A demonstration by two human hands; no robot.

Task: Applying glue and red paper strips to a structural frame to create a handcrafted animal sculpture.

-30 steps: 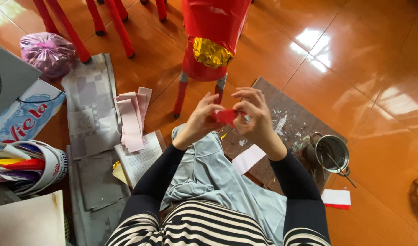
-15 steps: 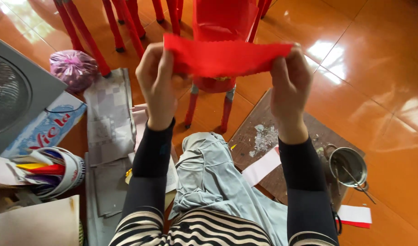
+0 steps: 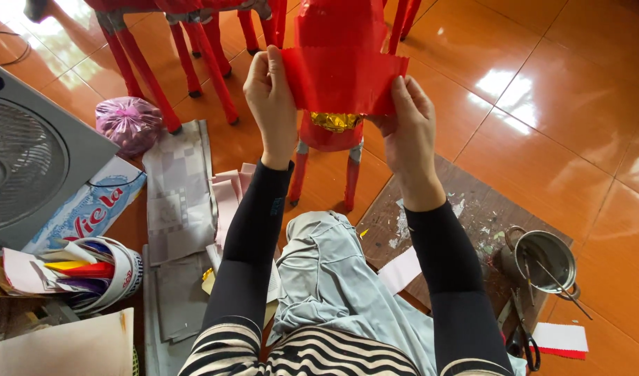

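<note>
Both hands hold a thin red paper sheet (image 3: 344, 80) stretched flat between them — matte, slightly crinkled, ragged along its top edge. The left hand (image 3: 272, 94) pinches the sheet's left edge, fingers curled tight around it; the right hand (image 3: 410, 129) grips the right edge, fingertips pressed on the paper. Just beyond the fingers stands a red paper figure (image 3: 333, 132) with a crumpled gold foil patch (image 3: 335, 122) and stiff tube legs. Below the right wrist lies a stained brown board (image 3: 438, 223) bearing a round metal pot (image 3: 546, 261).

A red paper sheet (image 3: 344, 80), spread flat and upright, edges slightly ragged, probably thin tissue, held above the floor.
</note>
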